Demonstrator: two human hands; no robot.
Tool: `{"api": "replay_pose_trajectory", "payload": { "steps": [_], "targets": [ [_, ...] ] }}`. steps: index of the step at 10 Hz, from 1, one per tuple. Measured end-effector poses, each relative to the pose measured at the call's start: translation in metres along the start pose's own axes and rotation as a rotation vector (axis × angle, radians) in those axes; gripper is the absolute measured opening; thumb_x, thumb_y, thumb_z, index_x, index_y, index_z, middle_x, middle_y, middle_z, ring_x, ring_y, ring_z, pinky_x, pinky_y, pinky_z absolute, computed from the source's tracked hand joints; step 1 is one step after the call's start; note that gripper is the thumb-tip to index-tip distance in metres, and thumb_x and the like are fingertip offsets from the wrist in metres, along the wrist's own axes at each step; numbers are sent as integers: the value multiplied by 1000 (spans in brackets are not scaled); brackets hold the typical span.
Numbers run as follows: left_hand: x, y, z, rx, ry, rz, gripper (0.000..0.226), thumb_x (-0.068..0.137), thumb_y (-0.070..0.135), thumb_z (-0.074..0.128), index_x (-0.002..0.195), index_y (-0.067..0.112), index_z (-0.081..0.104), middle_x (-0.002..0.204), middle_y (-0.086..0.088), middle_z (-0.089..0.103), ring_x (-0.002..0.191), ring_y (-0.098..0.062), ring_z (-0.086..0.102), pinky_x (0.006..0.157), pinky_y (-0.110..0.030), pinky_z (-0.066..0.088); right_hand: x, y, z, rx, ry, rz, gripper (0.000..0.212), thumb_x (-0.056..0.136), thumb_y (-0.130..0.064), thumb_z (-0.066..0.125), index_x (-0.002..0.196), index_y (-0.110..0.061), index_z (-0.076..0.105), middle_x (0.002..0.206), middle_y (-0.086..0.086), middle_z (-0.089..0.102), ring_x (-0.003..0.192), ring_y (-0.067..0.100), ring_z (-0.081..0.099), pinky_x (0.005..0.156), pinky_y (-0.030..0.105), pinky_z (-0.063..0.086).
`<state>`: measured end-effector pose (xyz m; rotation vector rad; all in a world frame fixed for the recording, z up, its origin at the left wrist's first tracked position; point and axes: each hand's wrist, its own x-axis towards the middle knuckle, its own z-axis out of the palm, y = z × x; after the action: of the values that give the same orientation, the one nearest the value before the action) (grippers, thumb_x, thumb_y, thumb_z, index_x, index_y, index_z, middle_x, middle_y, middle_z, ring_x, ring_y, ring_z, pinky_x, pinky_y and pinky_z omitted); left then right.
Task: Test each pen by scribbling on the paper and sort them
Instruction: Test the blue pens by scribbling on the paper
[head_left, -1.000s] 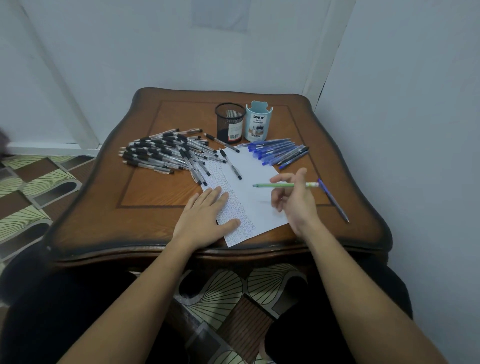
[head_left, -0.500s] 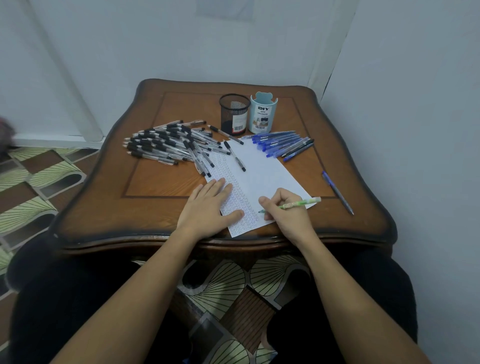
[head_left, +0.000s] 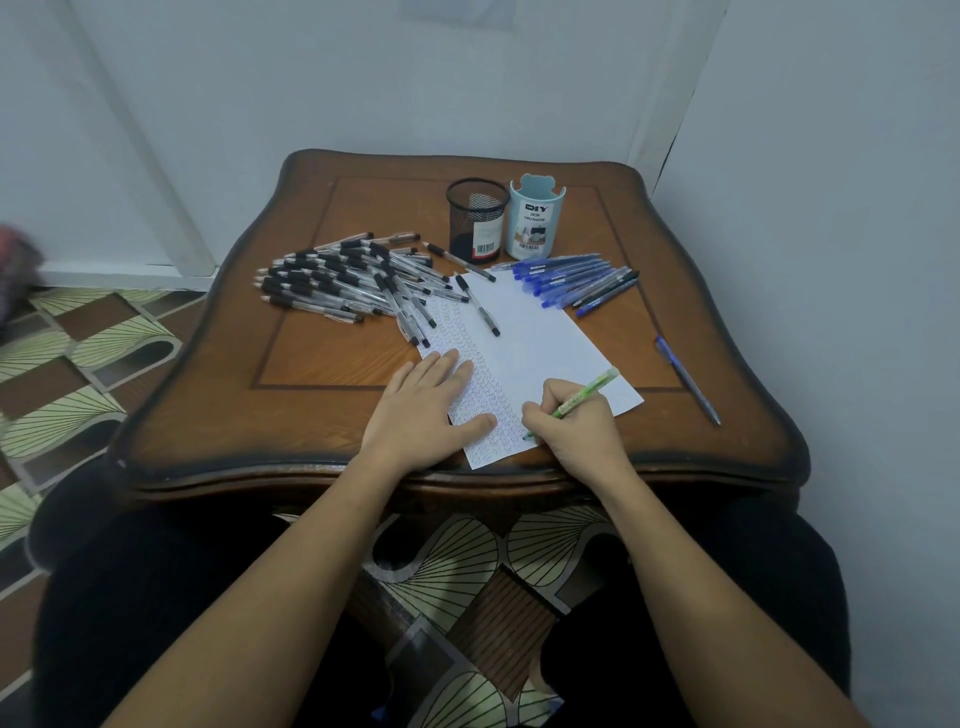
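A white sheet of paper (head_left: 540, 343) lies slanted on the wooden table (head_left: 322, 364), its left strip filled with small scribbles. My left hand (head_left: 426, 405) rests flat on the paper's near left part. My right hand (head_left: 571, 421) grips a green pen (head_left: 587, 392), tip down on the paper near the front edge. A big pile of black-capped pens (head_left: 343, 280) lies at the left. Several blue pens (head_left: 566, 278) lie in a fan at the paper's far right corner. One black pen (head_left: 478, 309) lies on the paper.
A black mesh cup (head_left: 477, 221) and a light blue desk organizer (head_left: 535, 218) stand side by side at the back. A single blue pen (head_left: 685, 379) lies near the table's right edge. Walls close in behind and to the right. Patterned floor is on the left.
My right hand brought the green pen from above the paper's right side down toward me and set its tip on the paper near the front edge. My left hand stayed flat.
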<state>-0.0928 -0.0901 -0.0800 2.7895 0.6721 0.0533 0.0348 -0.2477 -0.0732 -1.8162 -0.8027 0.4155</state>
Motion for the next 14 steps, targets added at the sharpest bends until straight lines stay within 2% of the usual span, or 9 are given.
{"api": "replay_pose_trajectory", "payload": {
  "steps": [2,3,6,10,11,12,13,14],
  "targets": [
    [0,-1,0,4,-2,0,95,75,81,13,156,30,13,163,7,1,149,-9,-4,120,-35,-5,-2,-1,-1,0,-7,-6,44,82,-5,67,51,-19,38,50,-1,42,51,8,43,54,28,35],
    [0,-1,1,7,-2,0,98,72,81,9,155,30,13,163,7,1,149,-9,-4,120,-35,-5,-2,-1,-1,6,16,-12,46,83,-5,66,52,-20,36,50,-5,36,51,8,35,51,23,30],
    [0,0,0,2,1,2,97,73,81,11,156,30,13,163,7,1,149,-9,-4,120,-35,-6,-3,-4,-2,-12,2,-20,45,82,-4,66,53,-18,35,52,0,36,53,10,35,51,25,28],
    [0,-1,1,3,8,0,98,72,81,10,155,30,15,163,7,2,149,-9,-3,119,-34,-5,-2,-2,-3,-35,4,-10,45,84,-4,66,53,-18,35,48,-9,33,50,5,34,50,20,28],
    [1,0,0,2,10,1,99,72,81,10,155,30,15,163,7,3,149,-9,-2,119,-34,-5,-2,-2,-4,-36,-1,-11,46,84,-5,66,53,-19,35,48,-9,33,51,7,34,51,24,29],
    [0,-1,0,-2,9,2,99,71,82,9,156,30,14,163,7,2,149,-9,-3,120,-35,-5,-2,-2,-2,-49,6,-9,47,86,-7,67,53,-20,36,47,-9,36,50,5,36,50,19,29],
    [0,0,-1,-9,-8,8,98,73,82,11,156,29,13,163,6,0,149,-9,-5,120,-35,-6,-1,-5,-2,-30,69,24,43,92,-16,65,58,-18,39,53,-6,40,53,8,42,51,19,34],
    [0,0,-3,-11,-21,7,90,81,77,19,156,28,12,163,6,-1,149,-8,-6,119,-35,-7,4,-12,-3,84,90,122,39,100,-30,55,66,-15,45,60,0,48,52,8,45,50,17,38]
  ]
}}
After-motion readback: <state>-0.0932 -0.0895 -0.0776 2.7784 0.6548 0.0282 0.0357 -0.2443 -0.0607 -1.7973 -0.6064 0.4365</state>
